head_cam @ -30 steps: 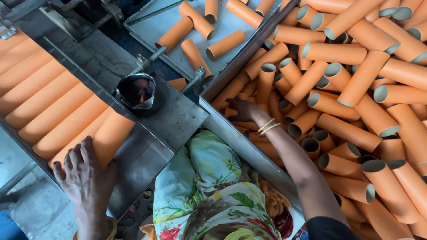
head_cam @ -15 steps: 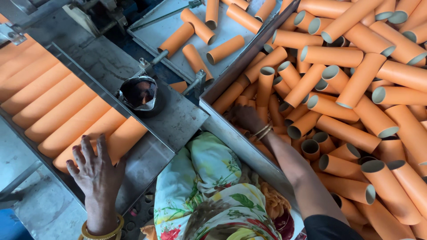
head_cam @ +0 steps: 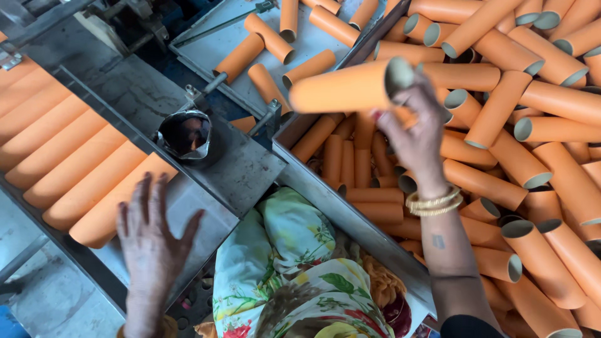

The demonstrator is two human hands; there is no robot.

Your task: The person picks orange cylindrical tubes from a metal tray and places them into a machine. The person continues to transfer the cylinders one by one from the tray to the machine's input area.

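The right hand [head_cam: 416, 134] is raised over the heap [head_cam: 532, 156] of orange tubes, forearm reaching up from the lower edge, fingers closed round one tube [head_cam: 350, 87] held level, its far side hidden behind the tube. The left hand [head_cam: 153, 241] lies flat with fingers spread on the grey bench [head_cam: 206, 156], holding nothing, just beside a row of tubes [head_cam: 69, 163]; its wrist is cut off below.
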